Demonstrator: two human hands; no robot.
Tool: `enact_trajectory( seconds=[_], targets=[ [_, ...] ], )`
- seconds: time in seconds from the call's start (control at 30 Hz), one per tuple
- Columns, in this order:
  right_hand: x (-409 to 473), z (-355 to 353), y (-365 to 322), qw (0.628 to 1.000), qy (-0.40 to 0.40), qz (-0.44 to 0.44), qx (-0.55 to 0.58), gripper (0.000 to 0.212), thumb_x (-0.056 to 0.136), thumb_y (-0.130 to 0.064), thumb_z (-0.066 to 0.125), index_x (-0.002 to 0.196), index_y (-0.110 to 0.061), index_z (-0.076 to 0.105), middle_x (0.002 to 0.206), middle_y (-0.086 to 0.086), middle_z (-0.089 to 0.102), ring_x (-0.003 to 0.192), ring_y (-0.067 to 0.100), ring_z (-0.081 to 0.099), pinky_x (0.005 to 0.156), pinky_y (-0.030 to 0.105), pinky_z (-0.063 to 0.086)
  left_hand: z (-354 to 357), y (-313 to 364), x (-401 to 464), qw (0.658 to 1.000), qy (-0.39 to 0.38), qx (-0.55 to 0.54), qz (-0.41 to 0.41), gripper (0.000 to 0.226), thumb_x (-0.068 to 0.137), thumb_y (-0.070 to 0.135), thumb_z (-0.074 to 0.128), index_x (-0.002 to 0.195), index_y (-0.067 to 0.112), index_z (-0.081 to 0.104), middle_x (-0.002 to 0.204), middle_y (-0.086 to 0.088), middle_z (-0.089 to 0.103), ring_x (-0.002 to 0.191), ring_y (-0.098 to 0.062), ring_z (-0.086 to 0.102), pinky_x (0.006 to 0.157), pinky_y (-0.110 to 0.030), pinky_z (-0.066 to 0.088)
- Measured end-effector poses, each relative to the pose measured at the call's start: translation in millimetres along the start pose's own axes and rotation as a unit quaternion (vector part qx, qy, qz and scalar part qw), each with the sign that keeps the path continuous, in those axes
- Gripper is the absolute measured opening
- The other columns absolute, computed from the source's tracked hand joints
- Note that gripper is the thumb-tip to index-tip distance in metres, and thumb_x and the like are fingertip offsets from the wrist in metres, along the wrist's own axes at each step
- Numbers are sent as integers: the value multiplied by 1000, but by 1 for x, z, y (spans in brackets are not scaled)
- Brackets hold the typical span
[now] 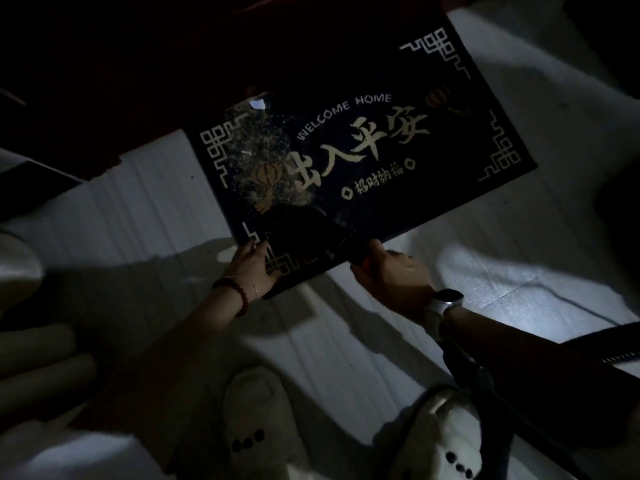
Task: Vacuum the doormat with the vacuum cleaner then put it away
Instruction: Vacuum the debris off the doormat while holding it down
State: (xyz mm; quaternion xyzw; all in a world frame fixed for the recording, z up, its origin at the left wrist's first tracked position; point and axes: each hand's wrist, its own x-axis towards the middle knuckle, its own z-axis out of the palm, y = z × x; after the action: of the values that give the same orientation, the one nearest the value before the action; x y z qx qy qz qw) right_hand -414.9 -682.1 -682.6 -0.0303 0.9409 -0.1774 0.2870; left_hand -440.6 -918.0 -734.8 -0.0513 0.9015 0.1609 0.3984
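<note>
The doormat lies flat on the floor, long axis running left-right. Left hand presses its near corner, fingers flat. Right hand grips the vacuum cleaner — nozzle on the near edge, debris patch just beyond.

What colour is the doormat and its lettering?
Black doormat with gold-cream lettering, seen in the head view.

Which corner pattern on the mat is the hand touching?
The gold fret corner pattern nearest the person, on the black doormat. The left hand rests there; the other three corners sit untouched.
</note>
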Motion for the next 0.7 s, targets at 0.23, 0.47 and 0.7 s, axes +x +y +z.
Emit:
enact_trajectory(
  seconds=[0.23,0.47,0.7],
  targets=[
    [1,-21,23,994,72,86,0,41,94,-46,40,125,-19,39,83,6,61,73,28,60,57,30,36,-7,4,5,998,-30,62,12,85,90,36,56,150,20,-2,157,-3,-16,145,-24,-8,117,-46,16],
    [-50,28,-7,997,-72,25,7,29,94,-45,38,116,-25,43,69,-5,50,62,18,53,60,31,45,12,-34,19,982,-39,178,44,98,86,37,62,149,15,-11,155,-6,-23,144,-24,-18,116,-47,10],
    [-13,3,31,980,69,173,63,37,88,-49,48,118,-28,50,93,9,66,79,30,61,68,36,49,17,-43,21,978,-24,199,59,97,87,42,59,148,16,-12,155,-7,-22,144,-25,-18,116,-54,6]
  ],
)
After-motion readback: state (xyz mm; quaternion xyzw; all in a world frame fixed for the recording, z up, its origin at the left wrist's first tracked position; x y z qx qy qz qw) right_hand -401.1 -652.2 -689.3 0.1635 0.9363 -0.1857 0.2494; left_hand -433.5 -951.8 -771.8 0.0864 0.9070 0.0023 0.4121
